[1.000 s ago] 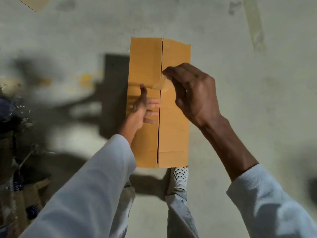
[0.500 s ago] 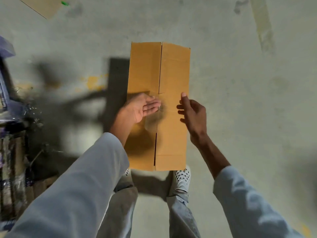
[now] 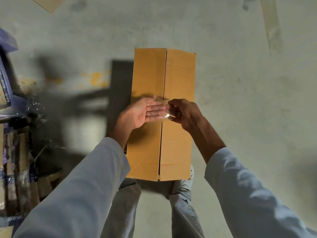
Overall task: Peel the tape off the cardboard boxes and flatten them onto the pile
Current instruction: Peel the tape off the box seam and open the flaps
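Left hand (image 3: 145, 111) palm up, fingers straight, right hand (image 3: 184, 112) fingers pinching clear tape (image 3: 165, 115) over cardboard box (image 3: 178, 79)

Left hand (image 3: 145, 111): palm up, fingers straight and together, pointing toward 3 o'clock. Right hand (image 3: 184, 112): back up, fingers curled, tips pinched at the left fingertips — toward 9 o'clock. Both forearms in light sleeves enter from 6 o'clock.

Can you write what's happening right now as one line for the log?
stage: peeling | right hand: pinches clear tape | left hand: flat, palm up | cardboard box: upright on floor, seam open
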`<state>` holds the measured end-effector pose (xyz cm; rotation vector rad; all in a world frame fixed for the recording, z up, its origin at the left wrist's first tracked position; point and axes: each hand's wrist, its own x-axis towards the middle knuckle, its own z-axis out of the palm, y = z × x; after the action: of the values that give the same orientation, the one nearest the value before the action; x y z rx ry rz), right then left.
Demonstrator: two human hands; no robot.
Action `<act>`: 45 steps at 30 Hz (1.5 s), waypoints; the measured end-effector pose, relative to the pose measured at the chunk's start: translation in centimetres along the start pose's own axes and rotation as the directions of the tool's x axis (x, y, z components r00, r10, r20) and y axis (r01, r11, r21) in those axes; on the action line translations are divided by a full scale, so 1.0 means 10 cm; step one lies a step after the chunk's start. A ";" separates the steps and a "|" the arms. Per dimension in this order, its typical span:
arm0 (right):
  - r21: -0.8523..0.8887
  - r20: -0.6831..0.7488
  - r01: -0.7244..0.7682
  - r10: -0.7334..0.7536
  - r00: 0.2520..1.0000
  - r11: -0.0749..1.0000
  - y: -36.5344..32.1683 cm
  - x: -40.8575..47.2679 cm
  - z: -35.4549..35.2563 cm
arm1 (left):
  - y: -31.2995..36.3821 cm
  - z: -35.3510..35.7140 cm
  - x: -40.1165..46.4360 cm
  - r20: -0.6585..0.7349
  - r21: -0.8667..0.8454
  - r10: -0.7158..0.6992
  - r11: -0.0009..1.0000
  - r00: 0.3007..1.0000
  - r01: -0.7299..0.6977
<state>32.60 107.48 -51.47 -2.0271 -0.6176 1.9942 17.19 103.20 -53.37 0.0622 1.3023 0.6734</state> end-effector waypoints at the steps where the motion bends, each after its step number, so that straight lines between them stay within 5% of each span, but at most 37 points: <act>1: -0.038 -0.010 0.009 -0.010 1.000 0.999 -0.01 -0.02 0.02 | -0.01 -0.02 0.02 -0.008 0.021 -0.026 0.999 1.000 0.027; 4: -0.084 -0.032 0.044 -0.047 0.998 0.996 -0.05 -0.11 0.05 | -0.01 -0.15 0.09 -0.154 0.136 -0.051 0.988 0.987 0.073; 8: -0.043 -0.016 0.088 -0.089 0.996 0.995 -0.17 -0.16 -0.05 | -0.13 -0.34 0.25 -0.402 0.324 0.104 0.945 0.910 0.035; 11: 0.038 0.027 0.069 -0.070 0.997 0.997 -0.24 -0.21 -0.05 | -0.31 -0.25 0.35 -0.349 0.592 0.263 0.806 0.899 -0.006; 15: 0.102 -0.015 0.047 -0.045 0.999 0.994 -0.35 -0.29 -0.04 | -0.60 -0.04 0.45 -0.214 0.891 0.359 0.453 0.909 0.030; 25: 0.098 -0.003 0.225 -0.226 0.974 0.969 -0.80 -0.58 -0.13 | -1.01 0.11 0.50 -0.169 0.985 0.532 0.076 0.830 0.152; 37: -0.025 0.175 0.385 -0.376 0.910 0.922 -0.92 -0.95 -0.50 | -1.02 0.12 0.48 -0.176 0.982 0.478 0.026 0.860 0.187; 42: -0.306 -0.025 0.393 -0.420 0.907 0.867 -0.64 -0.72 -1.09 | -0.96 0.06 0.43 -0.172 0.984 0.396 0.037 0.902 0.171; 45: -0.642 -0.117 0.324 -0.506 0.854 0.695 -0.43 -0.50 -1.61 | -0.97 0.05 0.45 -0.194 0.981 0.366 0.048 0.910 0.190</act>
<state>48.04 111.10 -44.30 -2.1511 -1.6488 1.2814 22.22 97.78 -61.07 1.3051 1.9941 -0.3666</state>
